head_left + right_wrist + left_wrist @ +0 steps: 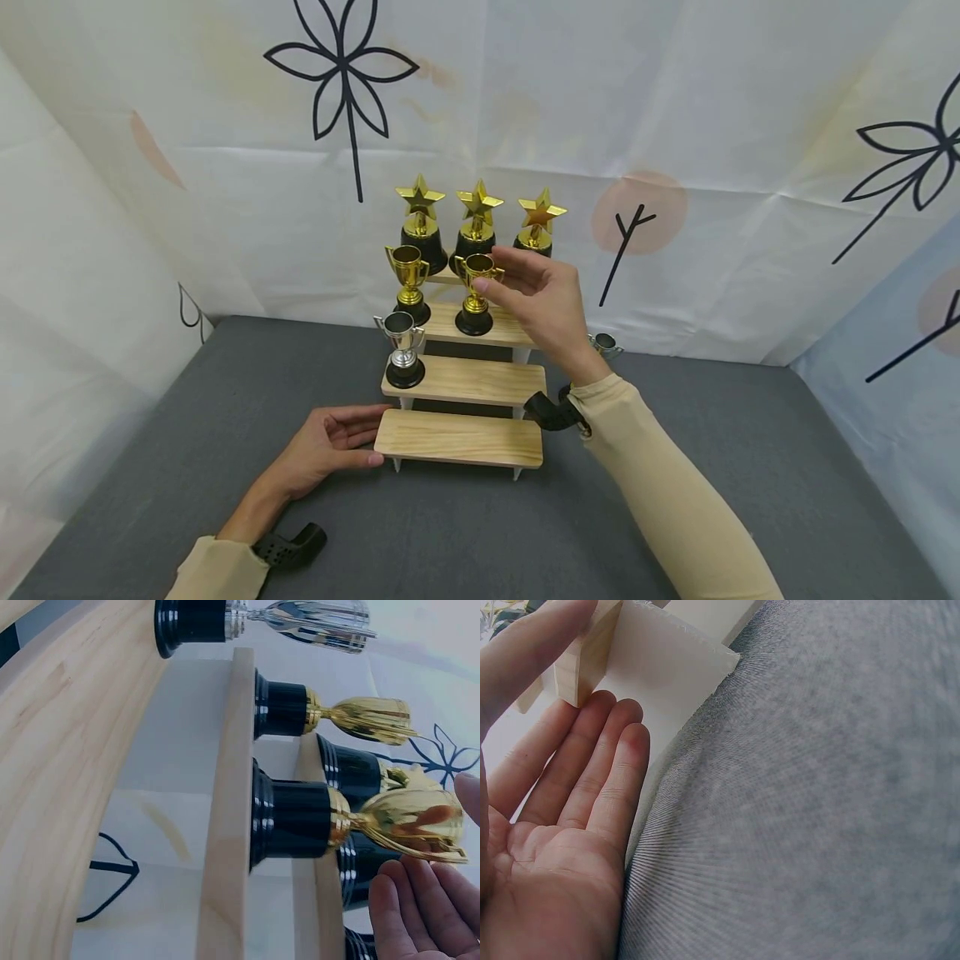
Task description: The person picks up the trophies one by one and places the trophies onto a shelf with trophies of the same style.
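Can't tell if my right hand (546,298) is gripping the gold cup (473,303), third shelf (442,322) up, so a sloppy pull might topple it, with my left hand (333,446) lying open at the stand (459,437)'s 8 o'clock.

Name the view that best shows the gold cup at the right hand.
Right wrist: the gold cup shows largest there, base to rim, though sideways. The head view has it smaller, upright on a shelf, right hand overlapping its bowl; left wrist doesn't show it.
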Demonstrator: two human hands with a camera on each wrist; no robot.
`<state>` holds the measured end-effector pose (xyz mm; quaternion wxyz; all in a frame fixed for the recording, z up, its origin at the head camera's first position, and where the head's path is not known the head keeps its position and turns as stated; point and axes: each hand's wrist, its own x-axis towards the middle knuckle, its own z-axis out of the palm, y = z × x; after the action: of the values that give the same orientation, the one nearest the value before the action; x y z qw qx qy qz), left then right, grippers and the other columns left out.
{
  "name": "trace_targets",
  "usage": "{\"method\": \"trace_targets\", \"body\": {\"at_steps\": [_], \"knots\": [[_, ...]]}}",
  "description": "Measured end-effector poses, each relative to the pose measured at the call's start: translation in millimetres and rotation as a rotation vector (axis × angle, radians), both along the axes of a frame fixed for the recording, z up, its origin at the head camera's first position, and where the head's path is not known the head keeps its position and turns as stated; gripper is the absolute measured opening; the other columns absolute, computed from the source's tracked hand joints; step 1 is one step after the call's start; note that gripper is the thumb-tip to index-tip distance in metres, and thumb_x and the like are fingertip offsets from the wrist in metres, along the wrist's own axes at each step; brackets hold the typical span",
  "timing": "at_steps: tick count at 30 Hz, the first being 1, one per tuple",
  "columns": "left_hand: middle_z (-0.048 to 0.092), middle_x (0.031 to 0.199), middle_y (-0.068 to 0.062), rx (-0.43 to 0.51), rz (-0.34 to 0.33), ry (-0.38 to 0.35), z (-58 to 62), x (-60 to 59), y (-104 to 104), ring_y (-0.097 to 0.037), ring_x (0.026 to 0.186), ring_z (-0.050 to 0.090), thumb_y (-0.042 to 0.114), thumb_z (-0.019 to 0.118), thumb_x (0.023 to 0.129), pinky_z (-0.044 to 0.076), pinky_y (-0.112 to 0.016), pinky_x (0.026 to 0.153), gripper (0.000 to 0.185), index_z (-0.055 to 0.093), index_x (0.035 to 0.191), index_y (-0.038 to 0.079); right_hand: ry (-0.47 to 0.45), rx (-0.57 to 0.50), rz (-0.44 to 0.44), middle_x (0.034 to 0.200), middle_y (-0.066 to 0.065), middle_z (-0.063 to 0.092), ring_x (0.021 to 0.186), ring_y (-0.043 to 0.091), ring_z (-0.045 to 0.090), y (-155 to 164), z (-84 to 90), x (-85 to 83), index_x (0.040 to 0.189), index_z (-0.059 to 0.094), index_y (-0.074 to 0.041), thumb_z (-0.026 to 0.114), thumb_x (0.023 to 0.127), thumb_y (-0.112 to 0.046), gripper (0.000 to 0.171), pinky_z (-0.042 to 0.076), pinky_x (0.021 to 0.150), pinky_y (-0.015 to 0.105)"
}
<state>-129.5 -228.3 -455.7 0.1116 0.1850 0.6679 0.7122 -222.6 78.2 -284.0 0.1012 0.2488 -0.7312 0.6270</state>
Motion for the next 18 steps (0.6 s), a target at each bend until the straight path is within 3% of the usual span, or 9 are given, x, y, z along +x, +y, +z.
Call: {"method": "trace_targets", "body": {"at_steps": [9,18], "knots": [[0.051,0.142,-0.032,-0.001,0.0,0.001,0.8,0.1,0.3,-0.018,0.121,0.063,-0.009,0.079,0.081,0.054,-0.034,0.101,0.072,0.043,0.142,-0.02,0.005,-0.071,0.053,0.127,0.022,0.066,0.116,0.035,0.065,14.5,3.1,8.1,0.133,0.061,0.007,0.076,0.088,0.004,0.048,0.057,0.099,0.034],[0.05,0.143,-0.034,-0.002,0.004,-0.003,0.5,0.1,0.0,-0.017,0.121,0.063,-0.009,0.08,0.081,0.054,-0.034,0.102,0.072,0.043,0.142,-0.02,0.035,-0.079,0.058,0.127,0.021,0.066,0.118,0.032,0.063,30.5,-0.9,18.4,0.135,0.058,0.011,0.074,0.087,0.007,0.05,0.056,0.101,0.037]]}}
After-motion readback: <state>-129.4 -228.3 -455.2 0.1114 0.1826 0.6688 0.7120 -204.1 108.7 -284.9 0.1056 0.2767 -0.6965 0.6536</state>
